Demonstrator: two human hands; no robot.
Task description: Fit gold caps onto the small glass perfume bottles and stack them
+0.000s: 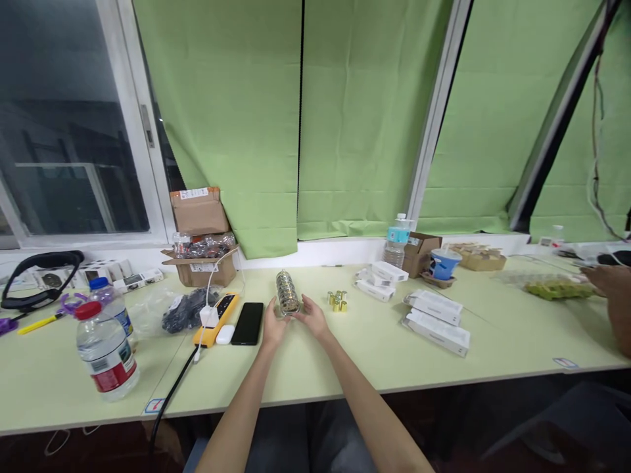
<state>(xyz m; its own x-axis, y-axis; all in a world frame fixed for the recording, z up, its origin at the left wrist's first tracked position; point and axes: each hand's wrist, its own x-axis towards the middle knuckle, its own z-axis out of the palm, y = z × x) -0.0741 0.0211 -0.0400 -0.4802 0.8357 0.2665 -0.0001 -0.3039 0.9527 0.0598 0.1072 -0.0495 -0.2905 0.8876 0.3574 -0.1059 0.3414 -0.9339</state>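
Observation:
Both my arms reach out over the pale green table (315, 368). My left hand (272, 323) and my right hand (310, 315) close on either side of the near end of a long clear packet of brass-coloured rings (286, 293) lying on the table. Fingers of both hands curl against the packet. A small cluster of loose brass cylinders (337, 301) stands just right of my right hand. A black phone (248, 322) lies flat just left of my left hand.
Left: a yellow power strip (215, 318) with a white plug and cable, a white case (225, 334), two water bottles (105, 351), cardboard boxes (200, 236). Right: white boxes (436, 322), a bottle (396, 240), a blue cup (444, 264), another person's hand (614, 289) at the edge.

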